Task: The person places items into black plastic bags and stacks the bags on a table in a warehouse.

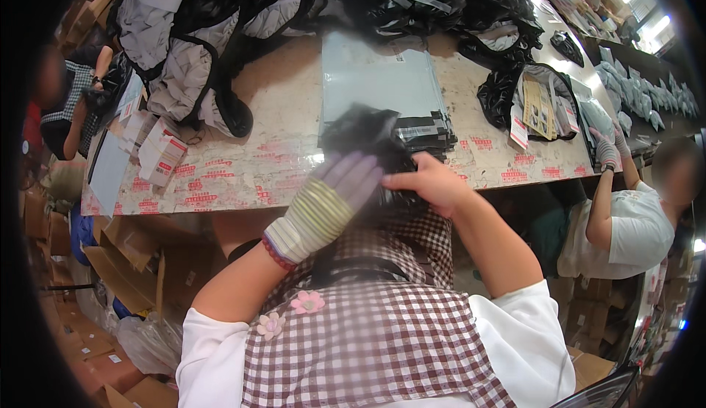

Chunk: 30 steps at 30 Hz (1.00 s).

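Observation:
A blurred black garment or bag of thin shiny material (pixel 367 129) is between my hands, over the table's near edge. My right hand (pixel 430 182), bare, grips it at its right side with the thumb on top. My left hand (pixel 336 193), in a striped knit glove, lies flat against its left side; motion blur hides whether the fingers hold it. Just beyond lies a stack of pale grey plastic mailing bags (pixel 378 85) with black edges.
Black padded garments with grey lining (pixel 176 71) heap along the table's far side. Cards (pixel 162 151) lie at left, and a black pouch of cards (pixel 538 107) at right. Co-workers stand at both sides; one's gloved hands (pixel 606 149) touch a grey bag. Cardboard boxes (pixel 132 253) stand below.

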### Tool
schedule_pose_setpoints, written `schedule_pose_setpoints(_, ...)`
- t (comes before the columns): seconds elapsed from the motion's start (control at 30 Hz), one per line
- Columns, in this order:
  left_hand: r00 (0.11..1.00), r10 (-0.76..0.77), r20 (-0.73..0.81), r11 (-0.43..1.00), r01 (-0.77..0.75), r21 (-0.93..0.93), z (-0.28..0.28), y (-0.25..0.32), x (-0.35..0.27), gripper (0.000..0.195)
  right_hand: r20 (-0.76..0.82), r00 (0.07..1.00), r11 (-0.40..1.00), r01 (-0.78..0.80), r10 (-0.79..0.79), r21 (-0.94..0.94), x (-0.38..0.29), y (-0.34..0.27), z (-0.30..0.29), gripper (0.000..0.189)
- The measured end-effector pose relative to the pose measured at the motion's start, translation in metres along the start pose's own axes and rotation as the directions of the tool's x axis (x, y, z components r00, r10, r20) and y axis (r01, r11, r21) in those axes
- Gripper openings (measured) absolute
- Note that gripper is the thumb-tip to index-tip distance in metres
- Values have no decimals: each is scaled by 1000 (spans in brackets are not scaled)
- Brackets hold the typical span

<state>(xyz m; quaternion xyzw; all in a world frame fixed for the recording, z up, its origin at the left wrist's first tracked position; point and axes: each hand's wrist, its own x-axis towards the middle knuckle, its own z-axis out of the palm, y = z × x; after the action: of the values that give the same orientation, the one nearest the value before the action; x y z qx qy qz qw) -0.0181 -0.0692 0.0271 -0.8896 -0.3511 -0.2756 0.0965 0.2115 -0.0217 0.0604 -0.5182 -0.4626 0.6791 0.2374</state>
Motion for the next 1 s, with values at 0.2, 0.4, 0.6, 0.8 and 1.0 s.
schedule_pose_setpoints(0.2,864,-126,487,789,385,-478,-29,-23,31,43,-12,453,267,502,-891,-822,-49,21,12,46)
schedule_pose_setpoints(0.4,784,-148,603,551,572,-608,13,-98,58,47,486,522,-114,591,-701,-799,-5,25,-1,75)
schedule_pose_setpoints(0.6,676,-716,175,430,624,-653,57,-126,18,26,449,585,-55,567,-676,-822,25,-1,0,76)
schedule_pose_setpoints(0.8,867,-478,-145,837,399,-373,19,-107,35,30,566,605,53,708,-560,-704,-36,28,27,81)
schedule_pose_setpoints(1.0,900,-195,390,976,217,-13,39,-96,78,30,-106,738,718,599,-667,-354,-63,11,-40,72)
